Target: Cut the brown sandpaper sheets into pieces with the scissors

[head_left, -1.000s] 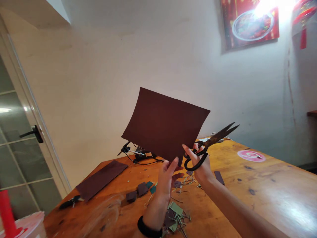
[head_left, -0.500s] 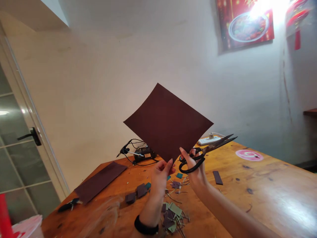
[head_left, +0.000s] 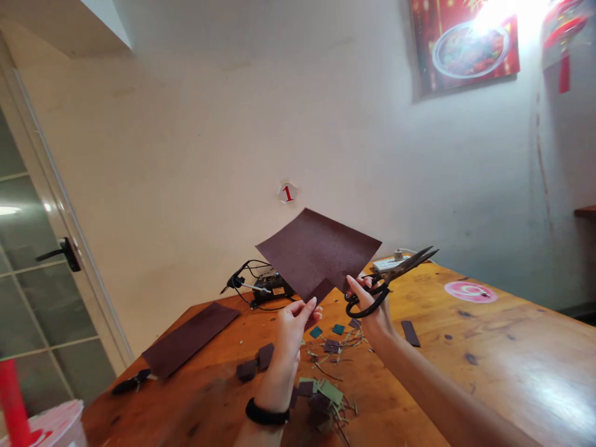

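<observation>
A dark brown sheet, paper or thin leather, is raised above the table and tilted away from me. My left hand pinches a narrow brown strip at the sheet's lower corner; whether strip and sheet are joined I cannot tell. My right hand has black-handled scissors hooked in its fingers, blades pointing right, away from the sheet. Its thumb presses near the sheet's lower right edge. Below both hands lie small green and brown pieces and thin curled offcuts.
On the wooden table, a larger brown piece lies left near a black-handled tool. Behind the sheet are a black device with cables and a white power strip. A pink disc and small brown strip lie right.
The sheet has come down and tipped flatter, uncovering a red number on the wall. A narrow strip now shows at my left fingertips. My hands have moved slightly apart.
</observation>
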